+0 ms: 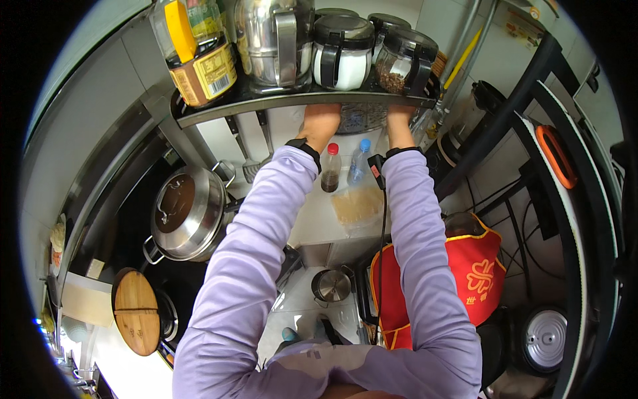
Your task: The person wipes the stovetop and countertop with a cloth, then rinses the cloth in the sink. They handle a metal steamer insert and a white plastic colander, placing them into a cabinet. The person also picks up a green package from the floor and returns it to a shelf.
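Both my arms reach forward below a metal shelf (304,101). My left hand (320,124) and my right hand (400,124) are partly hidden by its front edge, so their fingers do not show. Between them is a clear textured plastic or glass item (363,119); whether I grip it cannot be told. Nearer me on the counter stand a red-capped bottle (330,169) with dark contents and a blue-capped plastic bottle (360,162). A clear bag with tan contents (358,205) lies closer to the counter's front edge.
The shelf bears a yellow-handled bottle (199,60), a glass pitcher (274,47) and several lidded jars (343,55). At left, a steel pot (187,214) and a wooden lid (137,311) sit on the stove. A red apron (471,274) hangs at right.
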`<state>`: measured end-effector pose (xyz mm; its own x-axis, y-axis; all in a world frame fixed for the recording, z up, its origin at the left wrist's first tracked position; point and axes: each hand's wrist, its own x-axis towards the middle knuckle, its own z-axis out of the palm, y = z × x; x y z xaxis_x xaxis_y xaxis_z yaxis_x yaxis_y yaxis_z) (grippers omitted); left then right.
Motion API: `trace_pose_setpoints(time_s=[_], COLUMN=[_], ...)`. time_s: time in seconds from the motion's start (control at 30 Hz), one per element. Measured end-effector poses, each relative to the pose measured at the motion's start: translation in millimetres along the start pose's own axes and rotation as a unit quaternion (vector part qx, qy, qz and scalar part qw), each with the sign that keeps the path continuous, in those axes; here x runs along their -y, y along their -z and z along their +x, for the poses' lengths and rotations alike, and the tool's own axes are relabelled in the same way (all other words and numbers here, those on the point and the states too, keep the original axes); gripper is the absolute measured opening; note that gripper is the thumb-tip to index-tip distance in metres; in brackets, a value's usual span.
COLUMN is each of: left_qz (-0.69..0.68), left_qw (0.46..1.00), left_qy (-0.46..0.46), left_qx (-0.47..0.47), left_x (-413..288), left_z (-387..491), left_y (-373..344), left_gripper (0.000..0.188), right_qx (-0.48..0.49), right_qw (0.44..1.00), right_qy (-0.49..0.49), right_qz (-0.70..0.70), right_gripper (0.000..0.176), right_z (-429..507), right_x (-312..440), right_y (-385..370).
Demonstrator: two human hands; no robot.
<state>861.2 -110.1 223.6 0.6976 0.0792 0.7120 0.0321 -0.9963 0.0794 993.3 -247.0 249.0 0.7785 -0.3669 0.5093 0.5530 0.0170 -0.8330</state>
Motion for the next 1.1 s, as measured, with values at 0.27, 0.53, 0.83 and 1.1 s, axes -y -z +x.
trace_pose_setpoints(time_s=[0.27, 0.53, 0.83, 1.1], left_qz=[-0.112, -0.077, -0.164, -0.286], left_qw=[0.979, 0.988, 0.96, 0.878], left_qy=[0.172, 0.113, 0.225, 0.3], left_qx=[-0.011, -0.065, -0.011, -0.238], left_x=[10, 8, -19, -62], left_z=[15, -5, -58, -302], left_y=[-38, -65, -5, 292], left_gripper=[0.027, 0.019, 0.012, 0.012], right_qx=[0.0, 0.003, 0.151, 0.393], right_qw=[0.994, 0.987, 0.982, 0.866], right_qy=[0.019, 0.048, -0.028, -0.202], right_qz=[-0.105, -0.151, 0.114, 0.235], right_gripper=[0.017, 0.022, 0.026, 0.05], right_z=[0, -18, -148, -340], right_x=[-9, -14, 80, 227], right_y=[-33, -31, 59, 175])
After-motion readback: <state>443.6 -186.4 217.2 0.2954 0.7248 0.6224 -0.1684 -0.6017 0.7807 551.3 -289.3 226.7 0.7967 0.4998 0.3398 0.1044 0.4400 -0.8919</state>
